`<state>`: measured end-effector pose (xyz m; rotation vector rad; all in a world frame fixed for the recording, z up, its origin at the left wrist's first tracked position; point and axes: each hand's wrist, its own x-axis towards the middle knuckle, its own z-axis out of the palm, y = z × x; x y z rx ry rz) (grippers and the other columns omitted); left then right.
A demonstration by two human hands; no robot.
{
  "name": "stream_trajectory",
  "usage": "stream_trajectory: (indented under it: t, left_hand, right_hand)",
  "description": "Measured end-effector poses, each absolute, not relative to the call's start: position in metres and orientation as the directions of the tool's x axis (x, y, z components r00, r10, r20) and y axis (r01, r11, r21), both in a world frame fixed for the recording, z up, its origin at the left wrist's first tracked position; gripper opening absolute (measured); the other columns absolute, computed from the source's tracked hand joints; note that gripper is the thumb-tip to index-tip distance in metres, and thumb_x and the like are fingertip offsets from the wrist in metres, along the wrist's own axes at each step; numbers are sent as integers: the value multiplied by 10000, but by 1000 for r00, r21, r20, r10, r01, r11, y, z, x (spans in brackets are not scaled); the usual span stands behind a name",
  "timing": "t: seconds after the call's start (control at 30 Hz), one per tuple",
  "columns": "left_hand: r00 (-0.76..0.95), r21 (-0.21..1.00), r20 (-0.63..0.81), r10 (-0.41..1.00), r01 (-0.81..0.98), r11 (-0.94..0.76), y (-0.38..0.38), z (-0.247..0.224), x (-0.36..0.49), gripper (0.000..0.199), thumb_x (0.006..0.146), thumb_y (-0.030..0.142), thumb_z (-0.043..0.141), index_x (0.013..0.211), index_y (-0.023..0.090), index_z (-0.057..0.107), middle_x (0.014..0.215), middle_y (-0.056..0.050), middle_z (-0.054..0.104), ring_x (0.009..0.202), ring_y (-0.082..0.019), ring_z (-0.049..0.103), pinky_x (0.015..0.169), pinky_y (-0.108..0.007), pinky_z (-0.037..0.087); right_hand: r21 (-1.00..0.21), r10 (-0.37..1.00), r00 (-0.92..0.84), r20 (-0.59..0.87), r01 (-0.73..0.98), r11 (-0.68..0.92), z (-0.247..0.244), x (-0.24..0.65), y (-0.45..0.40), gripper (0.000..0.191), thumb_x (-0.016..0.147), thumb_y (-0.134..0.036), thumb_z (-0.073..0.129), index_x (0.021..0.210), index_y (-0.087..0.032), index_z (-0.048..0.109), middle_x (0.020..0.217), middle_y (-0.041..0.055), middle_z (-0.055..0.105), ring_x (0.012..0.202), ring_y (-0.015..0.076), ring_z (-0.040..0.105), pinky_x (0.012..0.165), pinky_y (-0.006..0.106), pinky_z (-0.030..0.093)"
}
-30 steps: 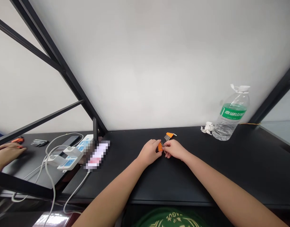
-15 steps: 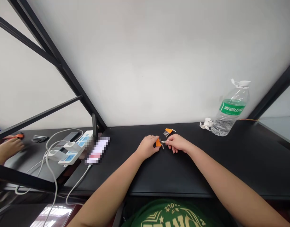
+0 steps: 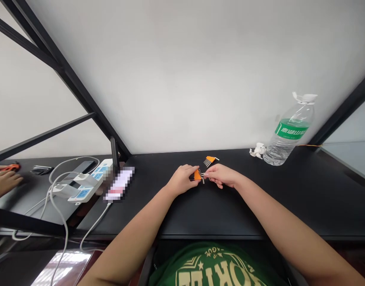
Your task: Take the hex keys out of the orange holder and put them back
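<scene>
My left hand [image 3: 183, 179] is closed around an orange hex key holder [image 3: 197, 174], gripping it between thumb and fingers just above the black table. Short metal keys stick out of the holder's right side. From the right, my right hand [image 3: 220, 175] pinches a hex key [image 3: 203, 174] at the holder; how deep the key sits in it I cannot tell. A second orange hex key set [image 3: 211, 159], with several keys fanned out, lies on the table just beyond my hands, touched by neither.
A clear water bottle [image 3: 289, 133] and crumpled tissue [image 3: 258, 150] stand at the back right. To the left lie a phone [image 3: 120, 183] on a cable, a power strip [image 3: 91, 180] and black frame bars [image 3: 103, 127]. Another person's hand [image 3: 5, 183] rests on the neighbouring table.
The view has shifted slightly, so everything sits a little higher and further left. My right hand's fingers are a bit closer to the holder. Both hands keep their grip.
</scene>
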<state>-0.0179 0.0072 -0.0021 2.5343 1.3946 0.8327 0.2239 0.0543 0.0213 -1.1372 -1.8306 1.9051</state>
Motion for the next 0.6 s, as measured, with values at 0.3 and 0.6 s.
stream_trajectory:
  t: [0.3, 0.6]
  left_hand:
    - [488, 292, 444, 752, 714, -636, 8, -7, -13, 521, 838, 303, 764, 1334, 201, 640, 1029, -64, 757, 935, -231, 693, 881, -392, 509]
    - [515, 249, 352, 781, 753, -609, 4, 2, -7, 461, 880, 336, 733, 1311, 199, 640, 1052, -69, 757, 983, -246, 694, 925, -418, 479]
  right_hand:
    - [-918, 605, -697, -384, 362, -165, 21, 220, 52, 387, 862, -497, 767, 825, -125, 667, 594, -54, 477, 420, 38, 379, 405, 221, 507]
    - [-781, 644, -596, -480, 624, -4, 31, 212, 42, 320, 896, -437, 726, 811, -150, 612, 643, -24, 563, 397, 84, 542, 346, 191, 369]
